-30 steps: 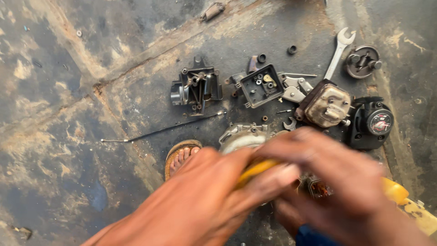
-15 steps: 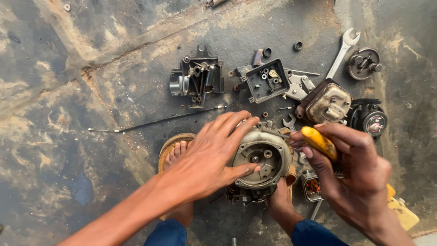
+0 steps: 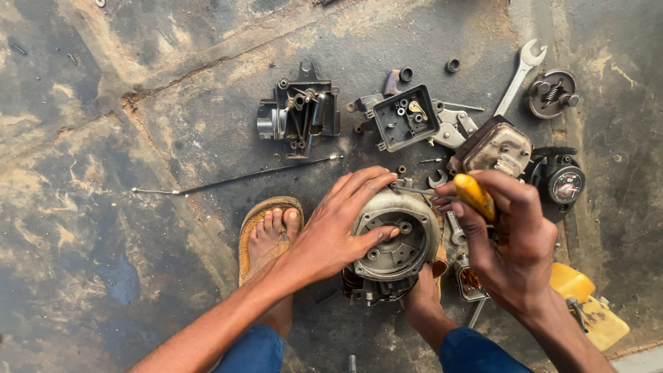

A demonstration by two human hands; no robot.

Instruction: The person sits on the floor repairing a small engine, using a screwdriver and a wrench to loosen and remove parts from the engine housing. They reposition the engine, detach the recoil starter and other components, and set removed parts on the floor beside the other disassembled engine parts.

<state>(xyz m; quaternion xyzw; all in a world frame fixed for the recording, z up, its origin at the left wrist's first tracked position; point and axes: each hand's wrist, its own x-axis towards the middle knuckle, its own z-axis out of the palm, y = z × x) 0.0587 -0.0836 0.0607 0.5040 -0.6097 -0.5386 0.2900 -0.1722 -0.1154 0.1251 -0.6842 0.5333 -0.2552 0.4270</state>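
Observation:
A round grey metal engine housing [image 3: 409, 222] stands on the stained floor between my two sandalled feet. My left hand [image 3: 340, 224] lies spread over its left side, fingers on the rim and thumb on its face, steadying it. My right hand [image 3: 504, 235] grips a yellow-handled screwdriver [image 3: 474, 195]. The thin shaft of the tool points left and meets the housing's upper rim.
Loose parts lie beyond the housing: a dark carburettor body [image 3: 298, 116], a square black cover [image 3: 405, 117], a beige metal block [image 3: 496, 148], a round black part [image 3: 563, 181], a wrench [image 3: 519, 72], a disc [image 3: 552, 93], a long thin rod [image 3: 235, 178]. A yellow container [image 3: 588, 304] lies at right.
My hands have pulled apart and dropped lower in view, uncovering the housing. The left hand settled on it, and the right brought the screwdriver tip to its rim.

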